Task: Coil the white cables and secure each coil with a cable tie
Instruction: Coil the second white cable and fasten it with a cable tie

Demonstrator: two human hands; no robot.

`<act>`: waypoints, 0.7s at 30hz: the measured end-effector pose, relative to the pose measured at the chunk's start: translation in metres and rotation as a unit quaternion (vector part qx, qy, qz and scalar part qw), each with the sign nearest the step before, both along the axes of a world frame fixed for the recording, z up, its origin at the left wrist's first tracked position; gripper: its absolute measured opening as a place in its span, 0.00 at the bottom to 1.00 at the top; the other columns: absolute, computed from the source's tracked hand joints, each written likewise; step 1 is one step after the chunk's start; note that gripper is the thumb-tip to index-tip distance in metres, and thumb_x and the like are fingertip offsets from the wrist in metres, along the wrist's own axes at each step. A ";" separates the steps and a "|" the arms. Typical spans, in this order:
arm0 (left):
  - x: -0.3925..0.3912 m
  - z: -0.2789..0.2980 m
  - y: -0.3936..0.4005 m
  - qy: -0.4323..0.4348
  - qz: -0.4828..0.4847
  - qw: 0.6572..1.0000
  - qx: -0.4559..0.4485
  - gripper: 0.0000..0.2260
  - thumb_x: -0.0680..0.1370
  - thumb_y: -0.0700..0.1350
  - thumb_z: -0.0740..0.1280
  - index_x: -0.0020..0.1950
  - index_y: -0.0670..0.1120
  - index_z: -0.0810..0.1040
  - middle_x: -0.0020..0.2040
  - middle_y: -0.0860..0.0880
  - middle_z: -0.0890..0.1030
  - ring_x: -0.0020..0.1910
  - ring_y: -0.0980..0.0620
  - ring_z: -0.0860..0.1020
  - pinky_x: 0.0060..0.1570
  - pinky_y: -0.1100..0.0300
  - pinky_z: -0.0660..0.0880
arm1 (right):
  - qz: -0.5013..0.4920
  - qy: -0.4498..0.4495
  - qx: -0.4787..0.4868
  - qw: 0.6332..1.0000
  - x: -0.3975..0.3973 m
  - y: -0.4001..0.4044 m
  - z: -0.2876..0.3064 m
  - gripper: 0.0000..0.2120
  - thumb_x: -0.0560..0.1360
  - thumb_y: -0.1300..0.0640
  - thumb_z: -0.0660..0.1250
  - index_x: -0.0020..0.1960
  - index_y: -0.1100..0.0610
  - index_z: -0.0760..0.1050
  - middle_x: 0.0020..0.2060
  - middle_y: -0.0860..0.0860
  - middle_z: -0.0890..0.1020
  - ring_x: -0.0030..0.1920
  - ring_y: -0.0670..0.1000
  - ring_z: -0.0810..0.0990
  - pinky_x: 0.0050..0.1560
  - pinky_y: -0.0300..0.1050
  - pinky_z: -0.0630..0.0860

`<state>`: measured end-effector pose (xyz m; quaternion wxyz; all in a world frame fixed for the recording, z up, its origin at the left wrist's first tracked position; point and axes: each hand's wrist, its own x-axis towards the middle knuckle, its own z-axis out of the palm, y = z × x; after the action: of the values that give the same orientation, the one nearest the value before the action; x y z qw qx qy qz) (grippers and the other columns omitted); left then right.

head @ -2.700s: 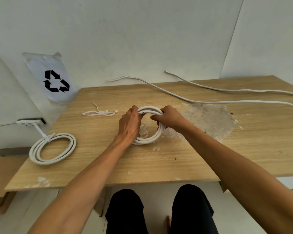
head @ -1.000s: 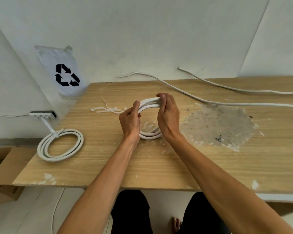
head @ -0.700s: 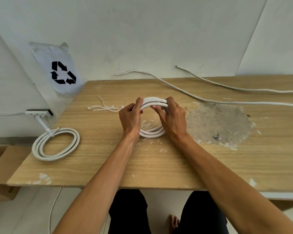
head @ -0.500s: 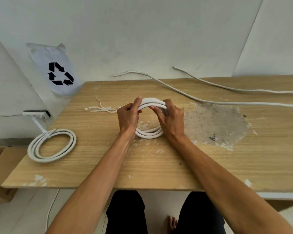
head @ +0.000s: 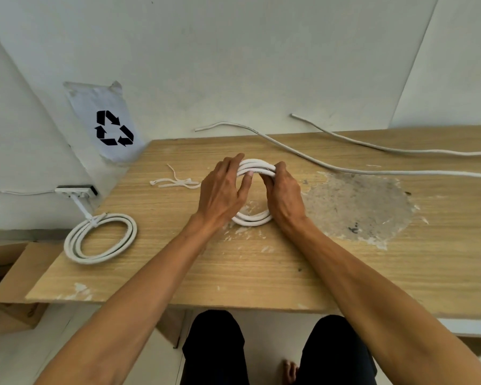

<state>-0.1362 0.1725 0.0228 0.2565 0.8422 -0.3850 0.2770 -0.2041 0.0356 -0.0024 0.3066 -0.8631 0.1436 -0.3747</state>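
Note:
A small coil of white cable (head: 257,166) stands tilted on the wooden table (head: 261,268), its near side resting on the wood. My left hand (head: 221,191) grips the coil's left side, thumb inside the ring. My right hand (head: 283,195) clasps its right side, fingers wrapped over the top strands. A second white coil (head: 100,238), bound by a tie, lies at the table's left edge. Loose white cable ties (head: 175,182) lie just left of my left hand.
Two long uncoiled white cables (head: 372,171) run across the table's far right, one (head: 386,149) nearer the wall. A wall socket (head: 77,191) sits left of the table. A cardboard box (head: 9,279) stands below the left edge. A rough pale patch (head: 356,209) marks the tabletop.
Both hands have stayed on the coil and shifted their grip. The coil's far side has been raised off the table, and my left thumb now reaches into the ring.

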 end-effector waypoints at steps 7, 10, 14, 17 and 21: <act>0.016 0.007 0.031 -0.066 0.067 0.973 0.209 0.24 0.84 0.57 0.48 0.71 0.43 0.70 0.60 0.43 0.78 0.56 0.43 0.76 0.54 0.49 0.71 | 0.123 0.132 -0.080 0.980 0.023 0.018 0.017 0.10 0.83 0.52 0.61 0.52 0.56 0.63 0.42 0.59 0.80 0.35 0.59 0.73 0.35 0.48 0.64; 0.016 0.006 0.056 0.013 0.075 0.972 0.223 0.23 0.84 0.57 0.47 0.67 0.44 0.71 0.59 0.43 0.77 0.56 0.42 0.76 0.55 0.47 0.70 | 0.168 0.161 -0.090 0.968 0.032 0.034 0.014 0.13 0.82 0.48 0.62 0.54 0.59 0.66 0.46 0.63 0.82 0.39 0.64 0.77 0.37 0.47 0.64; 0.022 0.001 0.084 0.141 0.030 0.970 0.195 0.22 0.84 0.59 0.48 0.68 0.46 0.67 0.59 0.43 0.75 0.53 0.43 0.78 0.50 0.48 0.74 | 0.202 0.170 -0.101 0.959 0.042 0.054 0.012 0.15 0.82 0.48 0.62 0.55 0.60 0.68 0.47 0.63 0.82 0.44 0.65 0.80 0.38 0.47 0.65; 0.029 -0.007 0.094 0.218 0.008 0.964 0.154 0.21 0.84 0.61 0.50 0.67 0.47 0.65 0.59 0.41 0.77 0.55 0.40 0.78 0.53 0.47 0.75 | 0.207 0.179 -0.116 0.955 0.046 0.064 0.011 0.16 0.81 0.47 0.62 0.55 0.61 0.69 0.48 0.63 0.83 0.45 0.64 0.80 0.39 0.47 0.65; 0.034 -0.015 0.092 0.246 0.027 0.958 0.147 0.20 0.84 0.59 0.52 0.66 0.46 0.67 0.58 0.40 0.79 0.55 0.39 0.78 0.52 0.47 0.74 | 0.198 0.207 -0.133 0.949 0.052 0.064 0.007 0.16 0.81 0.46 0.62 0.54 0.60 0.69 0.49 0.63 0.82 0.46 0.65 0.80 0.39 0.47 0.66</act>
<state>-0.1022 0.2648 0.0080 0.2088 0.9226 -0.3241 0.0083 -0.1525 0.0997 0.0043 0.2208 -0.9656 -0.0213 -0.1357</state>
